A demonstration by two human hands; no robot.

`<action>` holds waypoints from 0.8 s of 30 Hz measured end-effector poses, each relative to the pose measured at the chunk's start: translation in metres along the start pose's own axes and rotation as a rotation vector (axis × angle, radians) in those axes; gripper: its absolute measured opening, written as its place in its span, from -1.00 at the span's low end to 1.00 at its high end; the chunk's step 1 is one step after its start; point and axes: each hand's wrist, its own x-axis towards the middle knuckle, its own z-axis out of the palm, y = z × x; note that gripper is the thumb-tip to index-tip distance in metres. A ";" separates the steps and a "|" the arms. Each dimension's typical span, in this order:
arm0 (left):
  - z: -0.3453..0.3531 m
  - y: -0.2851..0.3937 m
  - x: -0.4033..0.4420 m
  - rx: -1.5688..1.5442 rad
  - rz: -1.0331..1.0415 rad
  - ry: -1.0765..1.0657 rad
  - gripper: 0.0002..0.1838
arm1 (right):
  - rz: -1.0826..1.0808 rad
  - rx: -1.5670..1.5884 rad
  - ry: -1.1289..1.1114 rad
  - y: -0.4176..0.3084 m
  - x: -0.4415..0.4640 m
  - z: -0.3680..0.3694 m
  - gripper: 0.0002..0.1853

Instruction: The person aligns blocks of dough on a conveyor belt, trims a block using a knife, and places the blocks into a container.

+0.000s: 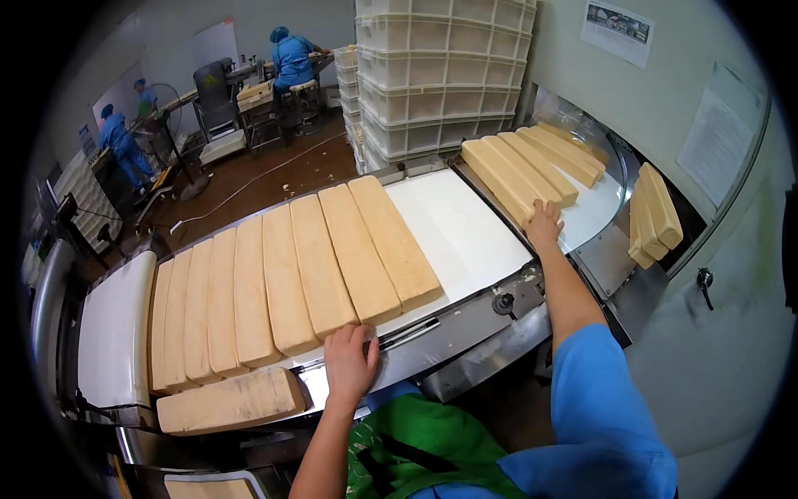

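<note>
Long pale-tan blocks [295, 274] lie side by side in a row on a white conveyor belt [449, 220]. My left hand [350, 363] rests at the near ends of two blocks in the row, its fingertips touching them. My right hand [544, 223] is at the near end of a block [501, 177] in a group on a round metal plate [605, 190] at the right; its fingers lie over the block's end, apart. One block with dark marks [231, 402] lies crosswise along the near edge of the belt.
Stacked white crates [440, 75] stand behind the belt. More blocks [652, 216] lean at the far right beside a door with a handle [705, 283]. People in blue [293, 60] are at tables in the back. A cable crosses the brown floor [291, 178].
</note>
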 end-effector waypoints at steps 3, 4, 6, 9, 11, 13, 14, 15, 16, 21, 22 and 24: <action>0.000 0.000 0.002 -0.024 0.005 0.014 -0.84 | -0.055 0.018 -0.019 -0.014 -0.017 -0.019 -0.39; 0.000 -0.002 0.001 -0.028 -0.003 0.015 -0.85 | -0.088 0.132 -0.079 -0.020 -0.026 -0.022 -0.43; 0.002 -0.001 -0.001 -0.037 -0.008 0.016 -0.86 | -0.120 0.241 -0.137 -0.025 -0.043 -0.032 -0.48; 0.000 -0.002 0.000 -0.041 0.004 0.016 -0.88 | -0.179 0.394 -0.171 -0.018 -0.057 -0.036 -0.61; 0.001 -0.002 -0.002 -0.045 0.027 0.043 -0.89 | 0.107 0.899 -0.238 0.007 -0.053 -0.035 -0.75; 0.004 -0.005 -0.002 -0.057 0.033 0.055 -0.88 | 0.255 0.870 -0.300 0.013 -0.048 -0.037 -0.65; 0.004 -0.006 -0.002 -0.062 0.041 0.063 -0.88 | 0.149 0.872 -0.240 0.001 -0.050 -0.037 -0.58; 0.002 -0.006 -0.003 -0.060 0.039 0.062 -0.88 | 0.046 0.873 -0.182 -0.014 -0.056 -0.037 -0.51; 0.001 -0.004 -0.003 -0.066 0.033 0.049 -0.88 | -0.185 0.699 -0.108 -0.038 -0.075 -0.055 -0.38; 0.003 -0.004 -0.001 -0.081 0.017 0.050 -0.88 | -0.308 0.299 -0.189 -0.097 -0.115 -0.069 -0.36; 0.004 -0.005 -0.001 -0.082 0.021 0.050 -0.88 | -0.353 0.414 -0.238 -0.104 -0.121 -0.069 -0.41; 0.004 -0.004 -0.002 -0.083 0.026 0.042 -0.88 | -0.479 0.510 -0.231 -0.127 -0.135 -0.071 -0.43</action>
